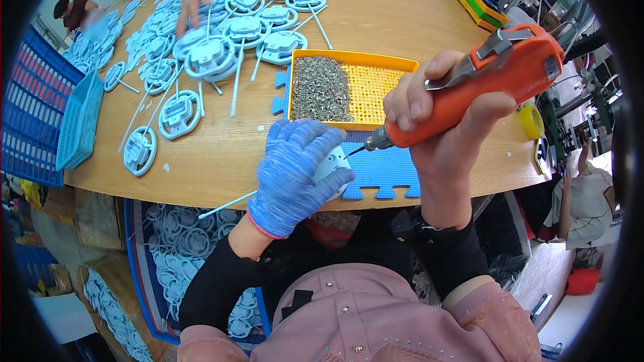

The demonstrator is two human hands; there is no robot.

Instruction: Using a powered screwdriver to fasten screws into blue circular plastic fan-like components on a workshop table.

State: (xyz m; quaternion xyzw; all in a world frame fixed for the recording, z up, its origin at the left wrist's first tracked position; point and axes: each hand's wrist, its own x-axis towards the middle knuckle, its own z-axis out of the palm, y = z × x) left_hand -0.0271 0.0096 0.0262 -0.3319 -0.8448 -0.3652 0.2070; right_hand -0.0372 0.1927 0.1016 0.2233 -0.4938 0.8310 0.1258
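The left hand, covered by a blue knitted glove, is half closed, its fingers curled over a pale blue plastic part; the right hand, bare, is wrapped around an orange power screwdriver, with the thumb laid along its near side; the screwdriver is tilted, its bit pointed down and leftward at the part's face; whether the tip is seated in a hole cannot be told.

The part is held at the right side of the glove, above the left end of a blue foam mat, and is largely hidden by the fingers; a pale blue rod is seen protruding from beneath the glove, its far end concealed.

The notched near edge of the mat is set close to the rim of the wooden table; the far side is bounded by a yellow tray, in which screws are heaped at the left; more parts are piled beyond; a stretch of wood is left between tray and pile's right side and the far right boxes.
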